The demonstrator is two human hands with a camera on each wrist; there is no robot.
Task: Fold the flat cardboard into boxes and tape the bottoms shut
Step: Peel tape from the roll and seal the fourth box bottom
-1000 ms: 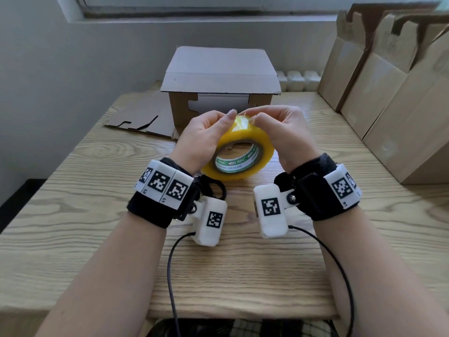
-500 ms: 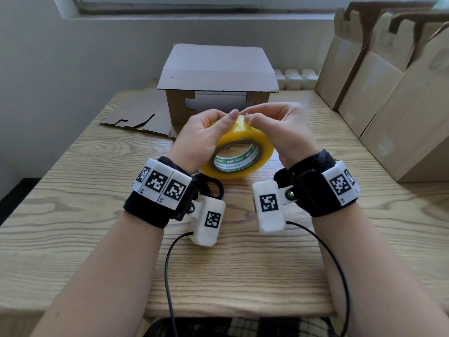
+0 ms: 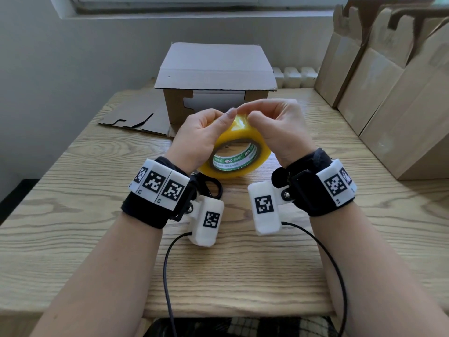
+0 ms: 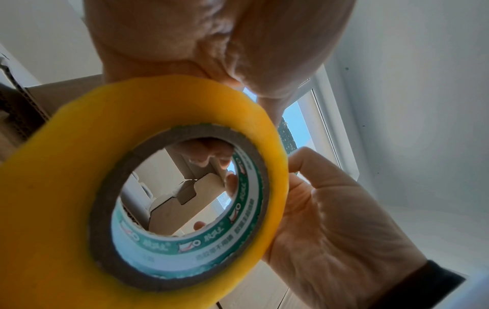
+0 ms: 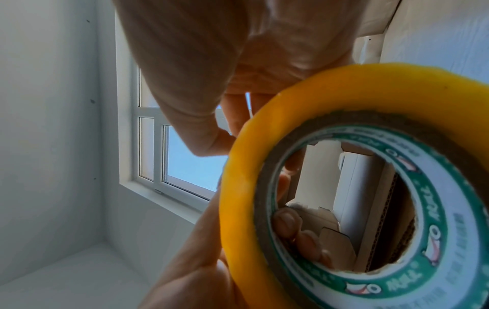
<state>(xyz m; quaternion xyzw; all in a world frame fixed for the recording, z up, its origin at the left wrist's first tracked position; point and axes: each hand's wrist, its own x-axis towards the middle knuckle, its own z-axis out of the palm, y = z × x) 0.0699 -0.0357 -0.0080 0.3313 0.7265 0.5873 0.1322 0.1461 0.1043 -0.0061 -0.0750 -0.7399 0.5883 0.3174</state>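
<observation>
A yellow tape roll (image 3: 245, 139) with a green-printed core is held upright just above the wooden table (image 3: 243, 276). My left hand (image 3: 218, 122) grips its left side, thumb on the outer face; its fingers (image 5: 288, 221) reach through the core. My right hand (image 3: 247, 114) has curled fingers, and the thumb and index tip pinch at the top of the roll. Both wrist views are filled by the roll (image 4: 66, 167) (image 5: 251, 188). Behind my hands stands a folded cardboard box (image 3: 216, 81), its open side facing me. A flat cardboard sheet (image 3: 136, 117) lies to its left.
Several flat cardboard blanks (image 3: 388, 88) lean in a stack along the table's right side. Black scissors handles (image 3: 211, 188) lie on the table under my left wrist. Cables run from both wrist cameras toward the table's near edge.
The roll stays in both hands, held at nearly the same place. My right fingers have curled tighter and its index tip has lifted to the top edge of the roll.
</observation>
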